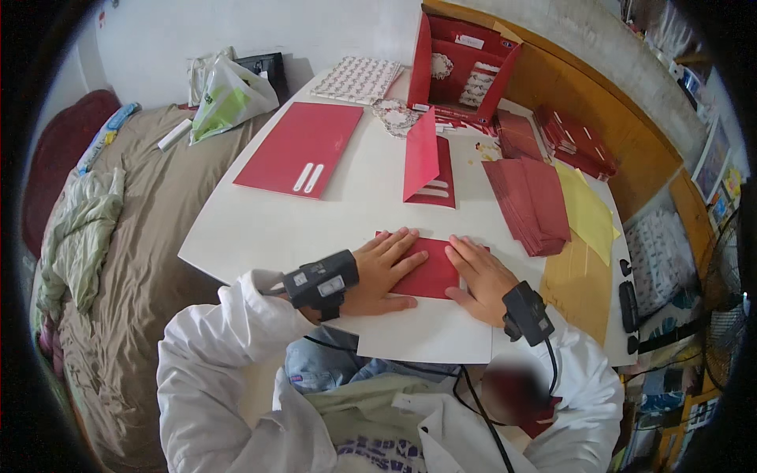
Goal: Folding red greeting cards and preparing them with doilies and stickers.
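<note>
Both palms face down on a red paper piece [433, 269] at the table's near edge. My left hand [381, 275] lies across its left part, fingers spread a little. On its right part rests my right hand [482, 277], fingers extended. Neither hand grasps anything. A white sheet [423, 331] lies beneath, at the table edge. Beyond the hands stands a partly opened red folded card [427, 155] with white slots on its lower part. Farther left is a larger red folder [301, 148] with two white oval slots. A stack of dark red paper pieces [529, 204] lies to the right.
A red box [461, 71] stands at the back, near patterned sheets [358, 78] and lace-like paper doilies [395, 117]. Yellow paper [585, 207], brown cardboard [576, 284] and red packs [573, 139] lie right. A bed [159, 236] with a plastic bag [233, 100] adjoins left.
</note>
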### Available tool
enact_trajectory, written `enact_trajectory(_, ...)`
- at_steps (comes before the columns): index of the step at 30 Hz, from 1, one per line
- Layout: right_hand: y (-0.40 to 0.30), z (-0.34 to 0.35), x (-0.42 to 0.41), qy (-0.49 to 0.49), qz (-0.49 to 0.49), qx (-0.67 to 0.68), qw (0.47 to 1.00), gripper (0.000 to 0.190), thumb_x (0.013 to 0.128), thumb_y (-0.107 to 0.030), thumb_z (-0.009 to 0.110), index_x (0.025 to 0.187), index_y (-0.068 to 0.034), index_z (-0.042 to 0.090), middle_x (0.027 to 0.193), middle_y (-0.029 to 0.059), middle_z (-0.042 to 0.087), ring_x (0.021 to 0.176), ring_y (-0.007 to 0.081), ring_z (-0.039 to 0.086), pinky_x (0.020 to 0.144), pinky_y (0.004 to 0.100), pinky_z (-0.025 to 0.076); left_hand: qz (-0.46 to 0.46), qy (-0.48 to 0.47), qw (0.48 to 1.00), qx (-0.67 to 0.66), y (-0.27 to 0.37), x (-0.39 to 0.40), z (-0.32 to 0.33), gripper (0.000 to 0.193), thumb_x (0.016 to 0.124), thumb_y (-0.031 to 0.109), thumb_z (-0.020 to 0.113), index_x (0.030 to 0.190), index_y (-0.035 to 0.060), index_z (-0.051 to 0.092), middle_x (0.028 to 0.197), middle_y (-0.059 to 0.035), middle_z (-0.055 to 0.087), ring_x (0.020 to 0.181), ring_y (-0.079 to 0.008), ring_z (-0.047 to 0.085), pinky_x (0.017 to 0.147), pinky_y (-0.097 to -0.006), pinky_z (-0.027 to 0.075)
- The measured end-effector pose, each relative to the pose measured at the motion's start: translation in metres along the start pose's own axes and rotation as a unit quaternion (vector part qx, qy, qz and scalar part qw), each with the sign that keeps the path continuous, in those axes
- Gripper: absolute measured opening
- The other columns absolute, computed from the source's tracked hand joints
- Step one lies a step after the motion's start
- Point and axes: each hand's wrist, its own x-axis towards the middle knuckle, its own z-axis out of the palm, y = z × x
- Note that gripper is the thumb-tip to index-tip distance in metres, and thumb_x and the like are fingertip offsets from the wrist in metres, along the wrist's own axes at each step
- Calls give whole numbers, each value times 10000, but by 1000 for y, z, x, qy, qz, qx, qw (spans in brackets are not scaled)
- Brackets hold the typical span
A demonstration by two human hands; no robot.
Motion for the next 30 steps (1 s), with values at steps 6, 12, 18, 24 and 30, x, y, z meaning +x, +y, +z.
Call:
enact_trajectory(6,6,3,-17,4,35,-16,999,652,876,-353,522,1363,19,300,1426,199,297,1330,343,274,1100,452,189,10,18,1000,4,1,0,1,759,863,557,452,1378,23,295,1449,-256,196,1358,-384,185,1106,-475,161)
enact_trajectory(12,8,1,-16,27,21,5,999,611,887,-328,505,1348,29,323,1411,215,317,1317,361,293,1097,463,184,15,18,999,26,8,5,2,817,830,582,483,1352,-19,299,1446,-249,209,1360,-378,183,1101,-487,168)
enact_trajectory(18,11,-5,-12,5,10,-3,1000,571,881,-289,510,1326,34,355,1405,210,324,1318,343,295,1096,450,204,24,37,999,-3,8,9,5,829,810,568,518,1318,-55,316,1432,-245,236,1358,-373,193,1103,-492,163)
enact_trajectory(24,1,4,5,10,-57,-24,998,536,812,-142,496,1303,40,378,1402,201,322,1326,316,287,1101,431,216,43,55,997,-16,6,17,9,853,791,552,550,1307,-84,310,1409,-266,251,1345,-379,215,1109,-478,163)
enact_trajectory(30,-6,-1,16,36,-53,54,996,536,777,-122,523,1271,52,405,1364,201,374,1275,337,356,1073,437,272,47,80,996,-20,-2,13,12,868,789,564,547,1318,-80,304,1415,-271,253,1328,-394,251,1107,-471,172)
